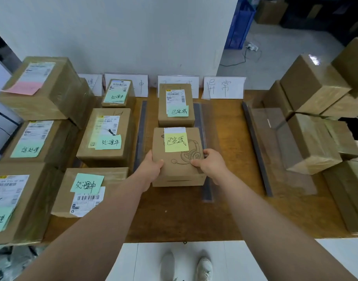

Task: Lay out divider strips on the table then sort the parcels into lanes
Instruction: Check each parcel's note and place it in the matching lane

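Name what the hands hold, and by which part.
The headset-printed box with the yellow note: left hand grips its near left corner, right hand its near right corner.

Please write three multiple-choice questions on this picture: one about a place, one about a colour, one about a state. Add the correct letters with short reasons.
1. The headset-print box is: A. on the right stack; B. between two divider strips, nearer than the green-noted box; C. on the floor.
2. Its sticky note is: A. pink; B. blue; C. yellow.
3. It is held by: A. left hand and right hand; B. one hand; C. nothing.
Answers: B, strips flank it; C, the note is yellow; A, each grips a near corner.
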Tool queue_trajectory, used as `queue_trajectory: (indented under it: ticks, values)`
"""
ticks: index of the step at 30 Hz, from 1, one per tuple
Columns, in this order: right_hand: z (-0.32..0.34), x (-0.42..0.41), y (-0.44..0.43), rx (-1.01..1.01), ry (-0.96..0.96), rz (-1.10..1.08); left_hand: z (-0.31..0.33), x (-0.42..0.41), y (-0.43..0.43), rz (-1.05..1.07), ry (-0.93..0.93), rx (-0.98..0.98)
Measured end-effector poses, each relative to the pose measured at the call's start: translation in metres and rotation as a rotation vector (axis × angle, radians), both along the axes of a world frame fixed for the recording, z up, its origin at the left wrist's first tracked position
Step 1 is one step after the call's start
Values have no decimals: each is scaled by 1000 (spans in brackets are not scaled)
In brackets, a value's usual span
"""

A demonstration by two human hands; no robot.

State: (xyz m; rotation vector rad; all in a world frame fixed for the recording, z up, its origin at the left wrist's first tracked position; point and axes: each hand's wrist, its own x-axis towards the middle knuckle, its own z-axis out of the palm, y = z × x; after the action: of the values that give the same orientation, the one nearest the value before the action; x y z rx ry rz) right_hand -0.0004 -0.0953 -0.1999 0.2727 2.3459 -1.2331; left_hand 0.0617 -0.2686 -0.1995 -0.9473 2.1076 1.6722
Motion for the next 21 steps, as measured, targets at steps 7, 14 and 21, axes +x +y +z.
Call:
queue_trajectory:
  ticks: [7,14,21]
  values:
    - [-7,-4,-11,43,-22,12,-13,-8,-1,28,1,-52]
    - [-9,-2,-13,54,-24,54,-15,-11,2,-29,-16,-205]
    - [17,-3,-4,101,155,110,12,-14,14,-123,175,-507]
